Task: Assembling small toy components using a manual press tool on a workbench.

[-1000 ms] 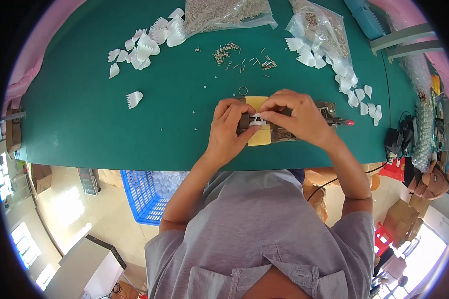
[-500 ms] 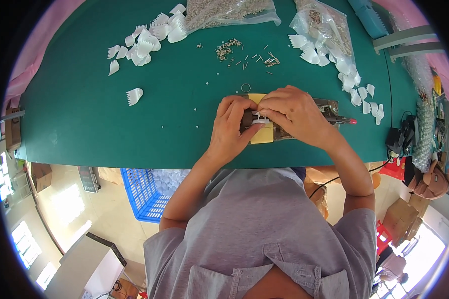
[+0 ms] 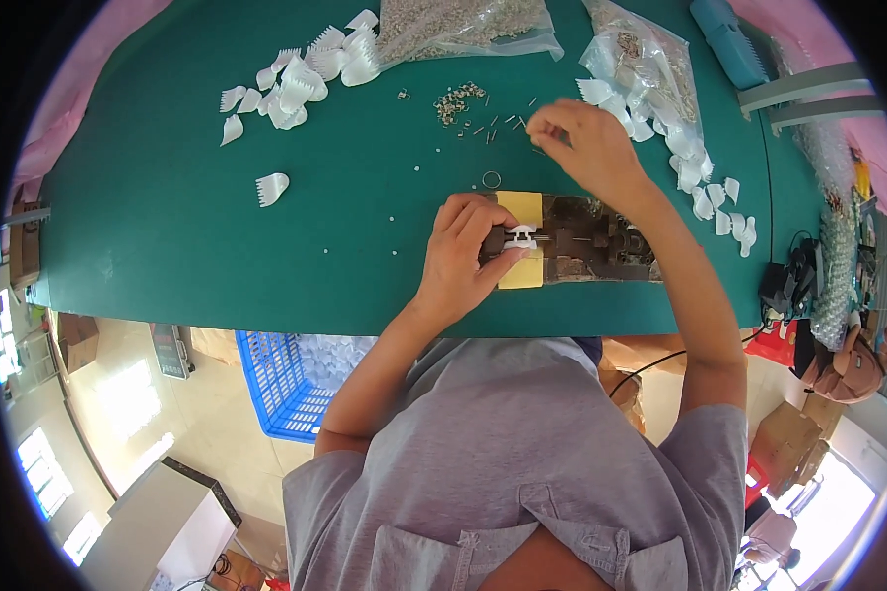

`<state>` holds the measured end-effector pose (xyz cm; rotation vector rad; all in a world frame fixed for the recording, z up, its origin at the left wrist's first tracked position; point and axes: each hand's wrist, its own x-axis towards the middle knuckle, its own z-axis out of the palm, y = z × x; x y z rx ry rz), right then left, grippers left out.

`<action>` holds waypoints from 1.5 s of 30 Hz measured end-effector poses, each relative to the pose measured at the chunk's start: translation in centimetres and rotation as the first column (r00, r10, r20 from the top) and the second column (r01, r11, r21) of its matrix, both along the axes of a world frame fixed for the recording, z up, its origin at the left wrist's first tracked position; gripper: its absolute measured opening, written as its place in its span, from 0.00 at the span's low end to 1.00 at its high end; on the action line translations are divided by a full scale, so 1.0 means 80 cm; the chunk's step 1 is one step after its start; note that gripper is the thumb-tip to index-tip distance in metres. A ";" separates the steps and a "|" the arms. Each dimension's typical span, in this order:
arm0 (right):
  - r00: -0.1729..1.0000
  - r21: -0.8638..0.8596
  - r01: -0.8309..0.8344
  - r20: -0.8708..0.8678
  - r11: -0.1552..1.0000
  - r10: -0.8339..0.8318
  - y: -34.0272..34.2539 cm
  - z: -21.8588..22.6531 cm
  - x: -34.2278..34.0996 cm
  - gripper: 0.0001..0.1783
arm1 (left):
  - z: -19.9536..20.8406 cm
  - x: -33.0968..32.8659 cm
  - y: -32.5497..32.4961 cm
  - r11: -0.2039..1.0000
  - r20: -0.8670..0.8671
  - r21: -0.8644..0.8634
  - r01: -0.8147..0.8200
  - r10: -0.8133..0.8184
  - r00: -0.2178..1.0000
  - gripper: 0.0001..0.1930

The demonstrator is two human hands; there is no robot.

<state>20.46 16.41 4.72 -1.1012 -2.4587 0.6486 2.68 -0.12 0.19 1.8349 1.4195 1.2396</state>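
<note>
My left hand point(image 3: 465, 254) pinches a small white plastic part point(image 3: 521, 236) at the left end of a dark metal fixture point(image 3: 586, 258). A yellow plate point(image 3: 520, 207) lies across the fixture under that part. A thin metal rod runs from the part along the fixture. My right hand point(image 3: 593, 150) is raised off the fixture, beside loose metal pins point(image 3: 496, 127) on the green table. Its fingers are curled in toward the thumb; whether anything is between them is too small to see. A small metal ring point(image 3: 491, 179) lies behind the fixture.
White toothed comb pieces point(image 3: 296, 89) lie in a far-left pile, another group point(image 3: 685, 148) at right. Clear bags of metal parts point(image 3: 463, 30) and a small pile of metal clips point(image 3: 453, 103) sit at the back. A blue basket point(image 3: 276, 394) stands below the table edge.
My right hand has left the fixture and moved up, away from me, to the pins. The red-tipped lever at the fixture's right no longer shows. My left hand stays on the white part.
</note>
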 end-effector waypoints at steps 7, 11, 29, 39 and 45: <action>0.994 0.014 -0.101 0.030 0.995 0.101 0.028 -0.023 -0.041 0.04 | -0.003 0.000 0.001 1.000 -0.002 0.008 -0.004 0.004 1.000 0.17; 0.989 0.027 -0.145 -0.001 0.989 0.145 0.023 -0.030 -0.070 0.04 | -0.002 -0.001 -0.001 1.000 0.000 0.021 0.000 0.000 1.000 0.17; 0.990 -0.312 -0.042 -0.139 0.949 -0.002 -0.042 0.032 -0.040 0.11 | -0.003 0.001 0.003 1.000 0.026 0.011 -0.003 0.003 1.000 0.15; 0.993 -0.349 -0.103 0.022 0.931 0.118 -0.104 0.052 0.012 0.09 | -0.003 0.004 0.000 0.999 0.065 -0.039 -0.009 0.012 0.998 0.17; 0.993 -0.308 -0.096 0.034 0.947 0.112 -0.108 0.046 0.009 0.08 | -0.003 0.003 0.000 1.000 0.059 -0.019 -0.013 0.014 0.998 0.17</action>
